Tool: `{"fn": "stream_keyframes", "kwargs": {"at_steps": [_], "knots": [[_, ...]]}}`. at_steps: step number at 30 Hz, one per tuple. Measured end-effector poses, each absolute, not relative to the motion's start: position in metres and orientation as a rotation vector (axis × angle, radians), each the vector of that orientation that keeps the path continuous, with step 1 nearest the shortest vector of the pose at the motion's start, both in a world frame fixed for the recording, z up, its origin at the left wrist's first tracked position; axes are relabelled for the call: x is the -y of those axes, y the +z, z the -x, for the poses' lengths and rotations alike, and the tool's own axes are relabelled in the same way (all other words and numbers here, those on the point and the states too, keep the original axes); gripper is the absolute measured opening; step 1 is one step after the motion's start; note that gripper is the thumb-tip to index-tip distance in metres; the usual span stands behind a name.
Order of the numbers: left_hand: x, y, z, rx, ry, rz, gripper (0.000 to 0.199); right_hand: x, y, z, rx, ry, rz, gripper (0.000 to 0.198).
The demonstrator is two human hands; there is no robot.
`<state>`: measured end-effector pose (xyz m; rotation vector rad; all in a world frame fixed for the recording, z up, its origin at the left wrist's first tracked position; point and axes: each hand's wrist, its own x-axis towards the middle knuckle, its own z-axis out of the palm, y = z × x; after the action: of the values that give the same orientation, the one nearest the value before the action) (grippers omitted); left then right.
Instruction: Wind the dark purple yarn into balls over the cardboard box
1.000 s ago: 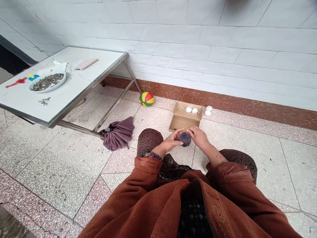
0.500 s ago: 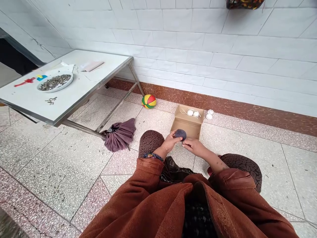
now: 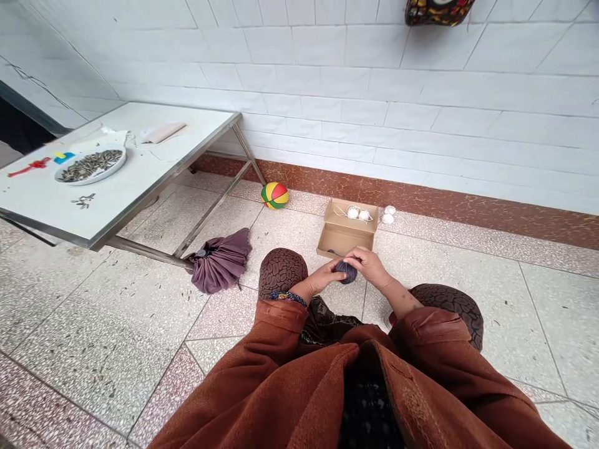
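Note:
My left hand (image 3: 324, 277) is closed around the side of a dark grey ball of yarn (image 3: 347, 272), in front of the open cardboard box. At the ball's upper edge, the fingers of my right hand (image 3: 366, 262) are pinched together on its yarn; the strand itself is too thin to make out. The cardboard box (image 3: 349, 240) lies on the floor just beyond both hands, lid tipped back. Two white balls of yarn (image 3: 358, 213) rest in the lid. A small dark bit shows at the box's near left edge, mostly hidden.
More white balls (image 3: 388, 216) sit right of the box by the wall. A striped ball (image 3: 274, 195) and a folded purple umbrella (image 3: 221, 260) lie near the table (image 3: 154, 163), which bears a plate of seeds (image 3: 92, 166). A patterned object (image 3: 438, 12) shows high up.
My right hand has moved from below the ball of yarn to its upper side. The ball has come slightly lower and nearer to me. The whole view has shifted a little.

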<state>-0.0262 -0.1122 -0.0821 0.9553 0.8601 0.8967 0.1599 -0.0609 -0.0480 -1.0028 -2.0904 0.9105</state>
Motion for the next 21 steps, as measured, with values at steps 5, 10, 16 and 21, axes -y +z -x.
{"fn": "stream_keyframes", "kwargs": {"at_steps": [5, 10, 16, 21], "knots": [[0.118, -0.085, 0.026, -0.724, 0.8, -0.809, 0.065, 0.059, -0.052, -0.16, 2.072, 0.875, 1.043, 0.027], [0.121, -0.083, 0.025, -0.71, 0.819, -0.787, 0.071, 0.059, -0.06, -0.159, 2.037, 0.836, 1.099, 0.027], [0.127, -0.065, 0.028, -0.659, 0.877, -0.767, 0.078, 0.054, -0.073, -0.161, 1.994, 0.8, 1.203, 0.023], [0.128, -0.057, 0.028, -0.639, 0.958, -0.69, 0.071, 0.058, -0.084, -0.162, 2.099, 0.805, 1.206, 0.015]]}}
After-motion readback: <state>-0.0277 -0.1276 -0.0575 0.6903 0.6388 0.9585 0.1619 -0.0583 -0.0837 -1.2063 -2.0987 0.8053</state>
